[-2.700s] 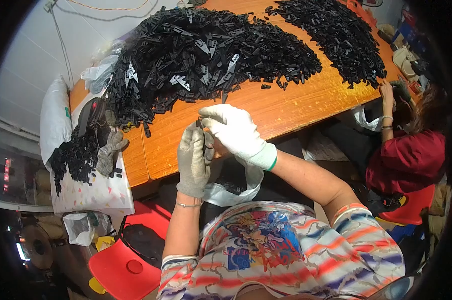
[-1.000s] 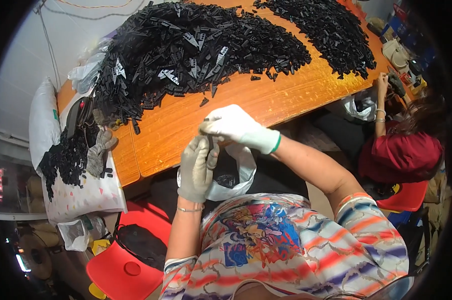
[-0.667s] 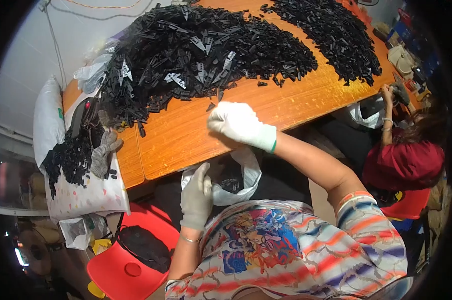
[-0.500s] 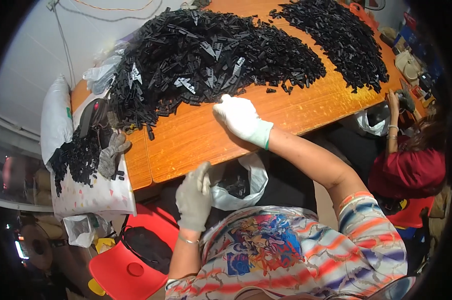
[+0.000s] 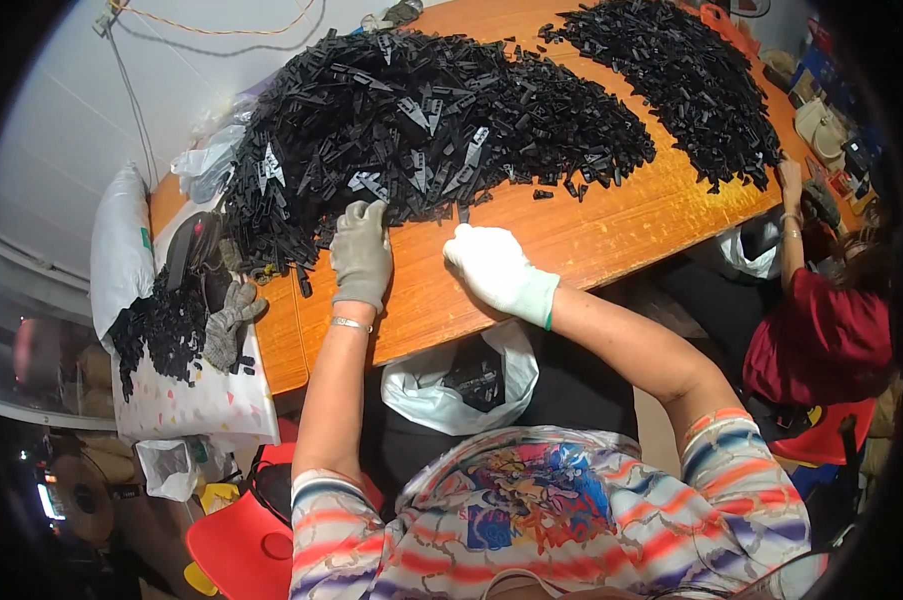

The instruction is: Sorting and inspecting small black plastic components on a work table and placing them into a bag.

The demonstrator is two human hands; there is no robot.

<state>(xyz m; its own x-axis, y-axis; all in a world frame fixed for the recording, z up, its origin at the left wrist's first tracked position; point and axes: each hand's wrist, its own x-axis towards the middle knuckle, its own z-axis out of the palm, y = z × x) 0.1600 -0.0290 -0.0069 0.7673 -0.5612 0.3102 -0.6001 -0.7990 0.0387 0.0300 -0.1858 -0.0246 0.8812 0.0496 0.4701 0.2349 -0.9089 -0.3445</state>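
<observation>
My left hand (image 5: 361, 255), in a grey glove, is at the near edge of a large heap of black plastic pieces (image 5: 321, 130). Its fingers curl closed against the edge of the heap; whatever they pinch is hidden. My right hand (image 5: 496, 268), in a white glove with a pale green cuff, rests closed over the bare wood just right of it. A small dark piece (image 5: 463, 213) shows right beyond its fingers, and I cannot tell whether they grip it. Several pale grey pointed pieces (image 5: 412, 114) lie on the heap.
The heap lies on an orange wooden table (image 5: 421, 290). A second black heap (image 5: 681, 90) is at the right. Below the table edge hangs an open white bag (image 5: 421, 400). A loose grey glove (image 5: 231, 325) lies left. A co-worker in a dark red top (image 5: 821, 335) sits right.
My left hand has moved up and forward from over the white bag to the heap's edge. My right hand has drawn back slightly from the heap.
</observation>
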